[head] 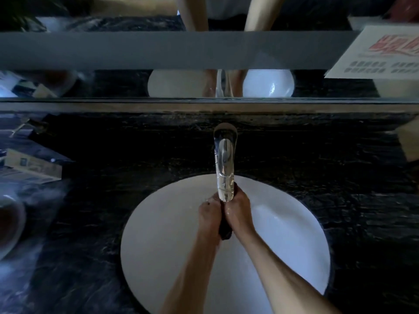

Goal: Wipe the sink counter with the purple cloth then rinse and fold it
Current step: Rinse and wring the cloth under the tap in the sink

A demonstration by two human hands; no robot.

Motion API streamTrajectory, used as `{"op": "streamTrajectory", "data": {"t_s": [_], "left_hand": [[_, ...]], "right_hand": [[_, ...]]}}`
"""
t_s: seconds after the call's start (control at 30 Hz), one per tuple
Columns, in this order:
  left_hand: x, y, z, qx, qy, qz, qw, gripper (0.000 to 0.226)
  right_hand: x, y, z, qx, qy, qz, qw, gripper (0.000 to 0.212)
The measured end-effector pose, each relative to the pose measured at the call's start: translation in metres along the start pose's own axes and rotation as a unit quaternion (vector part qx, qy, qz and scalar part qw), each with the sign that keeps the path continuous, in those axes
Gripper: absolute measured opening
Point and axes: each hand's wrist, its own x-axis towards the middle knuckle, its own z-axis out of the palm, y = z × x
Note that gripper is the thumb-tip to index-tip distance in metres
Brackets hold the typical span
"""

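We are gripping the wrung cloth [225, 230] with left hand [209, 213] and right hand [238, 209] fingers closed, under the chrome tap [224, 164], over the white basin [158, 223].

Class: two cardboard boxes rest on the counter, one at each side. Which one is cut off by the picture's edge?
The right box: the frame's edge cuts it. The left box lies whole in view.

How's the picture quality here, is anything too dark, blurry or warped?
Head view: dim overall; the cloth between left hand and right hand reads nearly black; the white sink is brightest; edges smear and the wide lens bends the counter.
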Motion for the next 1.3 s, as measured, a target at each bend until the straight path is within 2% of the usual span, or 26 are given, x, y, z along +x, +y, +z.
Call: {"op": "streamTrajectory", "data": {"t_s": [0.13, 0.27, 0.33, 0.53, 0.7, 0.83, 0.93, 1.07, 1.17, 1.3], "left_hand": [[-0.01, -0.003, -0.026, -0.069, 0.007, 0.056, 0.996, 0.028], [0.002, -0.008, -0.075, -0.071, 0.064, 0.138, 0.986, 0.004], [0.007, -0.013, -0.088, -0.084, 0.078, 0.129, 0.985, 0.011], [0.003, -0.015, -0.065, -0.167, 0.012, 0.024, 0.986, 0.016], [0.0, -0.013, -0.025, -0.143, -0.048, 0.03, 0.988, 0.022], [-0.001, -0.008, -0.012, -0.104, -0.069, 0.053, 0.991, 0.022], [0.0, -0.004, -0.02, -0.091, -0.062, 0.062, 0.992, 0.026], [0.001, 0.0, -0.042, -0.097, -0.024, 0.099, 0.99, 0.027], [-0.004, 0.008, -0.054, -0.136, 0.023, 0.119, 0.983, 0.022], [0.0, 0.007, -0.071, -0.185, 0.064, 0.101, 0.975, 0.022]], "right_hand": [[0.008, 0.01, -0.006, 0.094, -0.034, 0.096, 0.99, 0.022], [0.003, 0.01, -0.018, 0.179, -0.084, 0.168, 0.966, 0.036], [-0.001, 0.012, -0.021, 0.194, -0.102, 0.181, 0.959, 0.039], [-0.01, 0.012, -0.049, 0.287, -0.06, 0.187, 0.938, 0.038], [-0.02, 0.019, -0.089, 0.345, -0.041, 0.125, 0.929, 0.035], [-0.022, 0.021, -0.103, 0.365, -0.019, 0.114, 0.924, 0.03], [-0.019, 0.02, -0.094, 0.375, -0.004, 0.128, 0.918, 0.03], [-0.015, 0.014, -0.056, 0.377, -0.024, 0.156, 0.913, 0.028], [-0.012, 0.006, -0.022, 0.375, -0.043, 0.181, 0.908, 0.023], [-0.011, -0.003, -0.006, 0.361, -0.071, 0.205, 0.907, 0.017]]}}
